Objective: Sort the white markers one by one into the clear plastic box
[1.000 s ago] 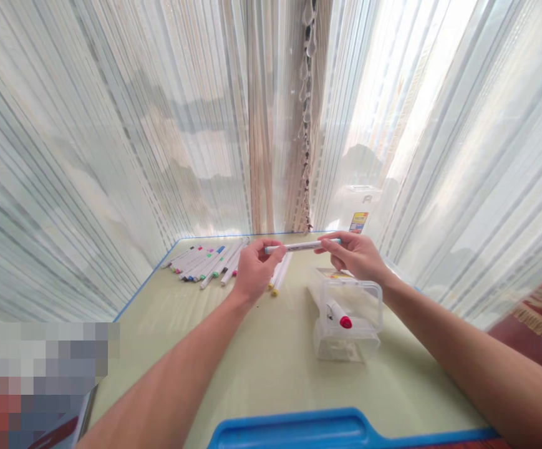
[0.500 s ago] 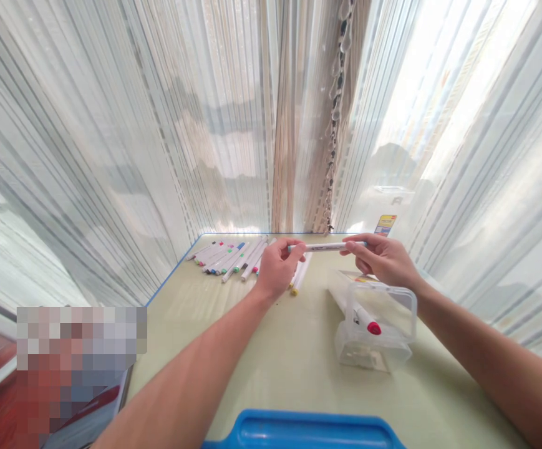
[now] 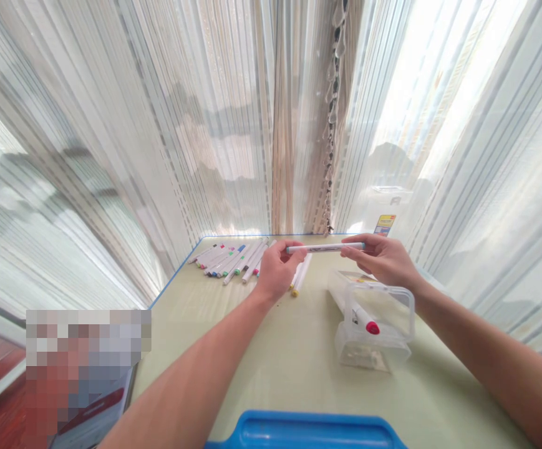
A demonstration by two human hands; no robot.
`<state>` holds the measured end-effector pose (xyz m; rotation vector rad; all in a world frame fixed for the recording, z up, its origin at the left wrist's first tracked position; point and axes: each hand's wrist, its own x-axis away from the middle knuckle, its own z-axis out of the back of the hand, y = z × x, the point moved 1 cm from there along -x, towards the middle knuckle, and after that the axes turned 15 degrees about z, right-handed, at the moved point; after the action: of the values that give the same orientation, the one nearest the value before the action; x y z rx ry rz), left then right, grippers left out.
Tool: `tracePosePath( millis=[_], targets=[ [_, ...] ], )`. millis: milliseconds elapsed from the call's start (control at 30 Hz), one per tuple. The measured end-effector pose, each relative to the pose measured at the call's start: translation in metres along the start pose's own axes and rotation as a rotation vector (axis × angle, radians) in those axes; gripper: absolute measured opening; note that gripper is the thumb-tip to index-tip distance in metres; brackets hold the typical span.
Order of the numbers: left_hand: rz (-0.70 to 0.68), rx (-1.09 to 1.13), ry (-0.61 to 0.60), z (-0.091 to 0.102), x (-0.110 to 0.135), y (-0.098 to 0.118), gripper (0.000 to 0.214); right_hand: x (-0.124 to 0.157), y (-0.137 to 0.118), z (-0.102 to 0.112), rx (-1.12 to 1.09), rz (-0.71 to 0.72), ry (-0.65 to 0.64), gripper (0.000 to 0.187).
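A: Where is the pen [image 3: 325, 247]?
B: Up in both hands. The left hand [image 3: 277, 268] pinches one end, and the right hand [image 3: 385, 259] pinches the other.
A: Which way does it point?
B: Side to side, almost flat. It is white, with a light blue bit at each end.
A: And the clear box [image 3: 340, 292]?
B: It lies on the table [image 3: 271, 368], just below the right hand and closer to you than the pen is. So the right hand is the nearer one.
A: Does the box point the same way as the pen?
B: No. The box runs away from you, with its open mouth facing you. The pen goes across that line. A red-tipped pen [image 3: 371, 326] sits inside, pointing out the mouth.
A: What is near the left hand?
B: Two yellow-tipped pens [image 3: 301, 277] beside it, and a bunch of pens [image 3: 233, 262] further left.
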<state>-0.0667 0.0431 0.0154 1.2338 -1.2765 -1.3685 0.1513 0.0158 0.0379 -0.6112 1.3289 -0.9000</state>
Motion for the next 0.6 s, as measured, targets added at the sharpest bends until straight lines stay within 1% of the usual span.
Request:
tracePosePath(
  millis=[200,367,600],
  targets=[
    [0.028,0.003,0.003,-0.0009,0.0015,0.0023,0.027,0.0003,-0.0018,-0.0005,-0.003,0.001,0.004,0.057],
    [0.027,0.002,0.006,-0.0016,0.0028,0.0049,0.026,0.0010,-0.0014,-0.0001,-0.014,-0.014,0.032,0.054],
    [0.023,-0.012,0.011,-0.0001,0.0008,0.0019,0.030,-0.0005,-0.0005,0.0003,0.031,-0.006,0.029,0.052]
  ],
)
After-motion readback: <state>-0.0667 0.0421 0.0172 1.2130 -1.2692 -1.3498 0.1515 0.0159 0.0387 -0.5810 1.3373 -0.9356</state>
